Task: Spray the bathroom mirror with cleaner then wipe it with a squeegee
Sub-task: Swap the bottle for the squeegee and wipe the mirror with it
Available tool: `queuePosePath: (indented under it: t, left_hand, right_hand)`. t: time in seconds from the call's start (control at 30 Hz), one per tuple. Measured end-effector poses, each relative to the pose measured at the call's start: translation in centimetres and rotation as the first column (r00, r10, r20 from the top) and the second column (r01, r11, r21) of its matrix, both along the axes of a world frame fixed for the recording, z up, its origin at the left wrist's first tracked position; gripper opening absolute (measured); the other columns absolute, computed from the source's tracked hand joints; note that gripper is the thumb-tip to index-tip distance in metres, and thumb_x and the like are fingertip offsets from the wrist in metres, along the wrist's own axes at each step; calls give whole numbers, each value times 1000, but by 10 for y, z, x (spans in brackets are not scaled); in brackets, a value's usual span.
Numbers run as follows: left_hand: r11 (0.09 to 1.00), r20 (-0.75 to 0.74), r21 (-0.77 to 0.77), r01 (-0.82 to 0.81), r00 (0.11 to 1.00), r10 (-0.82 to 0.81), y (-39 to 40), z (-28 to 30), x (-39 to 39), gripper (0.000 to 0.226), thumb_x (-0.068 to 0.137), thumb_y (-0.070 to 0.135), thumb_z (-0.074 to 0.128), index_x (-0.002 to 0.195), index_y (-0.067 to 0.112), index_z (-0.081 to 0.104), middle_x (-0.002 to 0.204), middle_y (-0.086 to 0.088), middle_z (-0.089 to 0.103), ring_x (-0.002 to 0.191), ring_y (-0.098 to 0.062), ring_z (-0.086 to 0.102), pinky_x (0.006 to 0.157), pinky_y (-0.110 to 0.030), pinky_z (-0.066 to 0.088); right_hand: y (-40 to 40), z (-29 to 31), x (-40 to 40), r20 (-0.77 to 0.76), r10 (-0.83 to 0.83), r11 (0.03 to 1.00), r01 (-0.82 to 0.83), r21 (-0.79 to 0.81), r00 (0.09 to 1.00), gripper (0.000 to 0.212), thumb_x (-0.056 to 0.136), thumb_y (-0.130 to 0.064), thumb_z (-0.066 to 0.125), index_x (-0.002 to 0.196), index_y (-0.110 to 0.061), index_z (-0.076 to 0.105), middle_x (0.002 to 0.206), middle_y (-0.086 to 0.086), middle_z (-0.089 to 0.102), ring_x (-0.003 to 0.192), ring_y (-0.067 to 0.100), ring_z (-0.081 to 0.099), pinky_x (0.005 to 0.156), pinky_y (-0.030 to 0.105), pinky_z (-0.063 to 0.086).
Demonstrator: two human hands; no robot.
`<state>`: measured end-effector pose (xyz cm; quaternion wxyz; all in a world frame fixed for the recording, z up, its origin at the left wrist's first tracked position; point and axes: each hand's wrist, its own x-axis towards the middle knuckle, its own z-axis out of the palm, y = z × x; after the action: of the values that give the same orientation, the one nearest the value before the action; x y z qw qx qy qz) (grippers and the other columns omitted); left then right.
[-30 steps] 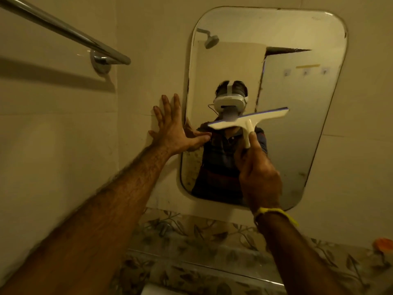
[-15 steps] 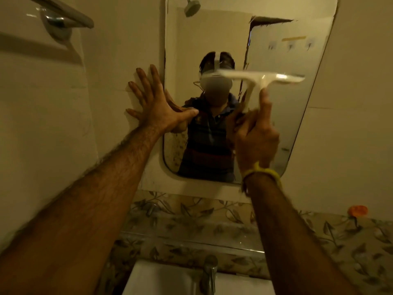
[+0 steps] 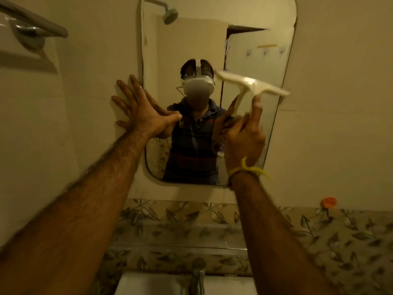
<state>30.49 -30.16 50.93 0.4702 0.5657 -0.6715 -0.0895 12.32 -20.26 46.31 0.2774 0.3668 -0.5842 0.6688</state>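
Squeegee (image 3: 253, 86) rides above your right hand (image 3: 244, 139), fingers clamped round its handle, index steadying the blade on the mirror (image 3: 251, 50). Your left hand (image 3: 140, 113), fingers spread flat, braces on the wall beside it.

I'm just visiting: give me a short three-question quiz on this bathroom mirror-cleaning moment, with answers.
1. True or false: the left hand grips the white plastic T-shaped squeegee.
2. Which hand holds the squeegee's handle?
3. The left hand's palm presses on: A) the tap, B) the beige tiled wall at the edge of the rounded wall mirror, C) the towel rail.

Key: 1 false; 2 the right hand; 3 B.
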Motion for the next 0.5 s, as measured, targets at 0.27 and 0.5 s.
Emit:
queuePosePath:
  t: [0.27,0.5]
  left_hand:
    - [999,-6,-49,18,1000,-19,1,-3,-1,152,57,62,87,154,28,-26,161,-6,-33,147,-40,-29,111,-73,-3]
    - [992,1,-123,18,1000,-18,-5,-24,-2,145,60,78,74,156,24,-20,164,-7,-28,149,-38,-24,112,-74,-2]
  right_hand:
    - [7,-5,-11,161,2,1000,2,-23,987,49,102,-21,41,150,-31,35,64,-3,48,51,7,45,44,14,32]
    - [9,-62,11,200,67,998,-67,-8,978,51,102,-21,41,150,-36,31,65,2,52,52,12,46,46,17,31]
